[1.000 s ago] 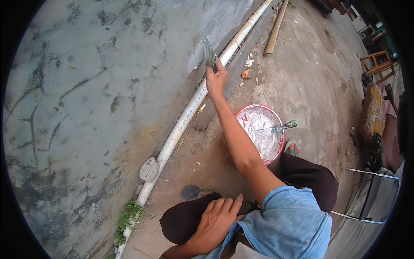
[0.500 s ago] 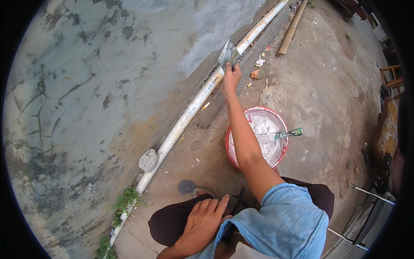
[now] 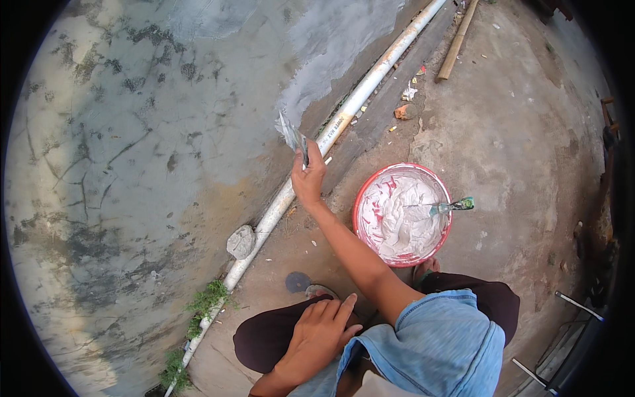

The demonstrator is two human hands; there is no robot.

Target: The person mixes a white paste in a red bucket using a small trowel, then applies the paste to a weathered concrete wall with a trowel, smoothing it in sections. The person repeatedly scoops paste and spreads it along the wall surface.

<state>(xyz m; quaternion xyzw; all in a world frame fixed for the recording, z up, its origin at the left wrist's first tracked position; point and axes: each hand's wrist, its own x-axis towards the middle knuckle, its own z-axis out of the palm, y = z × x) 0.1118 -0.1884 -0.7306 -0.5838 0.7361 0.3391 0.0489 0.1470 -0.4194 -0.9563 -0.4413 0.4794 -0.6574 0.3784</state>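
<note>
My right hand [image 3: 309, 178] is closed around a putty knife [image 3: 292, 135] with a wide metal blade. Its blade is held up against the grey wall [image 3: 198, 132], at the lower edge of a patch of pale fresh coating [image 3: 311, 73]. My left hand [image 3: 316, 337] lies flat on my left knee, fingers stretched out and holding nothing. By my right foot stands a red basin [image 3: 358, 221] of creamy white filler [image 3: 400, 212]. A second tool with a green handle [image 3: 461, 204] rests in the filler, its handle sticking out over the rim.
A white pipe [image 3: 357, 98] runs along the wall's foot, with a grey stone [image 3: 241, 242] against it. Green weeds [image 3: 206, 303] grow around its near end. A wooden strip [image 3: 458, 41] and a brick fragment [image 3: 405, 112] lie on the concrete ground [image 3: 503, 152].
My right hand has come nearer and to the left with the putty knife, from over the pipe to the wall. My left hand stays on the knee.
</note>
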